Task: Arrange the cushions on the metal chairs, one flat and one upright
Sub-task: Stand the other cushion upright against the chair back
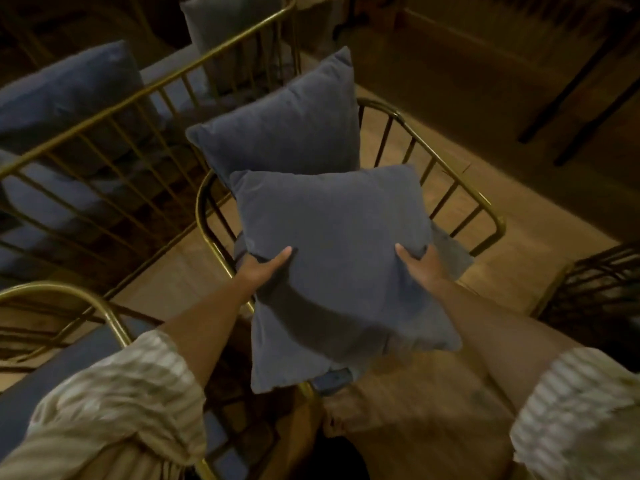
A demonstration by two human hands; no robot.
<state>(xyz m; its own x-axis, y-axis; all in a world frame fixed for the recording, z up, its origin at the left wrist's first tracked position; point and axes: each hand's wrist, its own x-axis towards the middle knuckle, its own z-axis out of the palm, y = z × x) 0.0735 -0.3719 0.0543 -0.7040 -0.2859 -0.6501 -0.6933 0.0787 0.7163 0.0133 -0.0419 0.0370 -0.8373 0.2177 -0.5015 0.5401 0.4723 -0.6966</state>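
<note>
- Because the near cushion (343,271) fills the middle of the view, most of the seat under it is hidden, and only the brass-coloured rails of the metal chair (450,188) show around it.
- Fingers of both hands are tucked behind the cushion, so only the thumbs show on its front face.
- Left hand (263,268) grips the cushion's left edge, and right hand (420,266) grips its right edge, the fabric puckering at each thumb.
- No label or writing can be read; a small dark tag-like patch at the cushion's lower edge is too blurred to make out.
- Held over the chair, the cushion is plain, square, blue-grey and soft, tilted with its top edge away from the person.
- A second matching cushion (287,123) stands behind it, toward the chair's far end.
- More blue cushions (65,95) on the long railed seat at left are dim and partly cut off.
- Striped sleeves (121,393) are blurred at the bottom corners.
</note>
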